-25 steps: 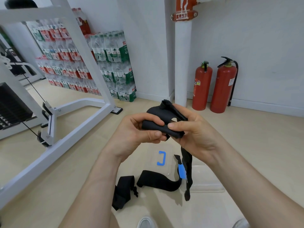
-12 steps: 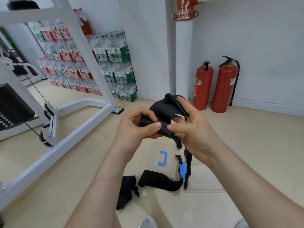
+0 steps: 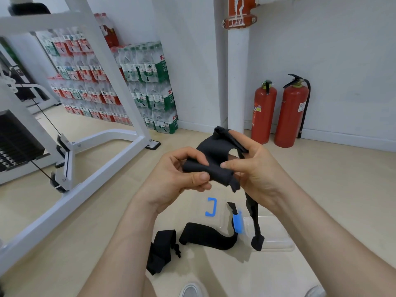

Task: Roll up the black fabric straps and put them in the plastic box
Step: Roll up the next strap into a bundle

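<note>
Two pinching grips, left hand [image 3: 171,181] and right hand [image 3: 257,176], held part-rolled black strap [image 3: 214,171], tail dangled over plastic box [image 3: 278,243] near edge.

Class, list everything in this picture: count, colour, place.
Rolled strap: 1, black, between both hands.
Loose straps: 2, black, floor below the hands.
Plastic box: 1, clear, blue clips, floor beside them.
Fire extinguishers: 2, red, by the far wall.
Pipe: 1, white, left of the extinguishers.
Water-bottle packs: many, red and green labels, stacked against the wall.
Gym frame: 1, white, left.
Left hand: 1, grips the roll.
Right hand: 1, pinches the roll.
</note>
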Tool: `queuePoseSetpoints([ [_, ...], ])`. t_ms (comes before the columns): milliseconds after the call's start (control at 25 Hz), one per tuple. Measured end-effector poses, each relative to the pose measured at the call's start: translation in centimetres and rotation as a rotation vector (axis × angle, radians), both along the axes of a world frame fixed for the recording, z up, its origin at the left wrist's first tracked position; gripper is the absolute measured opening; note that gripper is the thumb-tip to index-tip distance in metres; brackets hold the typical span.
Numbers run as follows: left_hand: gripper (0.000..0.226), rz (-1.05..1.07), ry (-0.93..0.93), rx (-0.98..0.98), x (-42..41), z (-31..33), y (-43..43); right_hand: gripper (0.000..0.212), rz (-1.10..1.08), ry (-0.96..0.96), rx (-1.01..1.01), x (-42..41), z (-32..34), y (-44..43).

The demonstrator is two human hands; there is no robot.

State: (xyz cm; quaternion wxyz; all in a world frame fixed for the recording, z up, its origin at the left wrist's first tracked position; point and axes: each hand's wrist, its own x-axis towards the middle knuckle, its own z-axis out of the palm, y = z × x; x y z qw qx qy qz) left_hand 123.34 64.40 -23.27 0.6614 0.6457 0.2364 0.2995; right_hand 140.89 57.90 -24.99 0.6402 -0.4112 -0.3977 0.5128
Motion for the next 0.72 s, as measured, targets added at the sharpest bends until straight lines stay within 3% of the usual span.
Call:
queuePoseSetpoints([
  [200, 0.019, 0.077, -0.02, 0.004, 0.3, -0.1, 0.3, 0.049, -0.027, 0.014, 0.013, -0.8, 0.0, 0.0],
  [360, 0.025, 0.015, 0.072, 0.067, -0.5, 0.0, 0.3, 0.07, -0.113, -0.049, -0.001, 0.2, -0.2, 0.2],
  [480, 0.027, 0.045, 0.148, 0.101, -0.2, 0.0, 0.2, 0.073, -0.229, -0.073, -0.009, 0.5, -0.3, 0.5],
  [720, 0.013, 0.094, 0.229, 0.165, 0.0, 0.1, -0.1, 0.096, -0.344, -0.16, -0.044, 0.3, -0.7, 1.1],
])
